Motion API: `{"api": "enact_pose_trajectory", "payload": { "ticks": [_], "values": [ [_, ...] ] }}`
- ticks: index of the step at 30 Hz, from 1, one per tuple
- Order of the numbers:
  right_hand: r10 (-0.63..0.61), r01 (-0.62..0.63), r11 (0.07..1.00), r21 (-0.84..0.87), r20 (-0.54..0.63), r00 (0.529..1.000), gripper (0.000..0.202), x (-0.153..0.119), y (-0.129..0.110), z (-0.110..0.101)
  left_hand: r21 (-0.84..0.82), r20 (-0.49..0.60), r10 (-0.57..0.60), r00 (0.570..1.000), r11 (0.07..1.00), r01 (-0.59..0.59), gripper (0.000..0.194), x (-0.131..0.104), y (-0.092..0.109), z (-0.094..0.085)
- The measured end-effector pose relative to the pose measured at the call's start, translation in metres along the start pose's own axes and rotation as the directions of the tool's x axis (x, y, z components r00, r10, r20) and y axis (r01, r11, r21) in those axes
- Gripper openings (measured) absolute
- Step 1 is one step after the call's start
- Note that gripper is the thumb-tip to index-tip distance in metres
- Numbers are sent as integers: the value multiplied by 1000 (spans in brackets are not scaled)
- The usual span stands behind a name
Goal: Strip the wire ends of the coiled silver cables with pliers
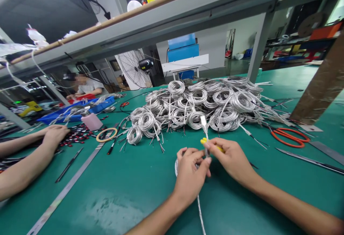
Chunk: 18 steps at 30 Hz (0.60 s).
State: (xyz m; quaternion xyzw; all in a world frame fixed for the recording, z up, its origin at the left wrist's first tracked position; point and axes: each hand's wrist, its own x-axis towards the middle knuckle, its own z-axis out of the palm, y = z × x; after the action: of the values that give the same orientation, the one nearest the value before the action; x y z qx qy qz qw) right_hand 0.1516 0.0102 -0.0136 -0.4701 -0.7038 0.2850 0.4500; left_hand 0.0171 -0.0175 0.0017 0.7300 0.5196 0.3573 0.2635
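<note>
My left hand [190, 174] is closed on a silvery cable [200, 213], whose coil [176, 167] shows partly behind the fingers. The cable trails down toward the near edge. Just to the right, my right hand [228, 156] is closed around a yellow-handled tool [203, 141], mostly hidden in the fingers. A white USB-like plug [203, 121] points up from between the two hands, which meet at the fingertips. Behind them lies a large heap of coiled cables [197, 99] with bare wire ends.
Orange scissors [290, 137] and a pen-like blade [309, 160] lie right. At left are a steel ruler [67, 188], a tape ring [106, 134], a pink bottle [91, 121], a blue tray [77, 110] and another person's hands [55, 134]. A brown post [319, 81] stands right.
</note>
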Motion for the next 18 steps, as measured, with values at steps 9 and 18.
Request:
{"api": "enact_pose_trajectory", "payload": {
  "ticks": [9,18],
  "values": [
    [17,-29,980,195,65,998,35,-4,-1,-2,-1,-28,-17,999,1000,17,27,4,3,1],
    [-2,4,1000,29,-43,999,41,0,-2,1,146,-93,29,995,989,-16,5,-2,5,6]
  ]
}}
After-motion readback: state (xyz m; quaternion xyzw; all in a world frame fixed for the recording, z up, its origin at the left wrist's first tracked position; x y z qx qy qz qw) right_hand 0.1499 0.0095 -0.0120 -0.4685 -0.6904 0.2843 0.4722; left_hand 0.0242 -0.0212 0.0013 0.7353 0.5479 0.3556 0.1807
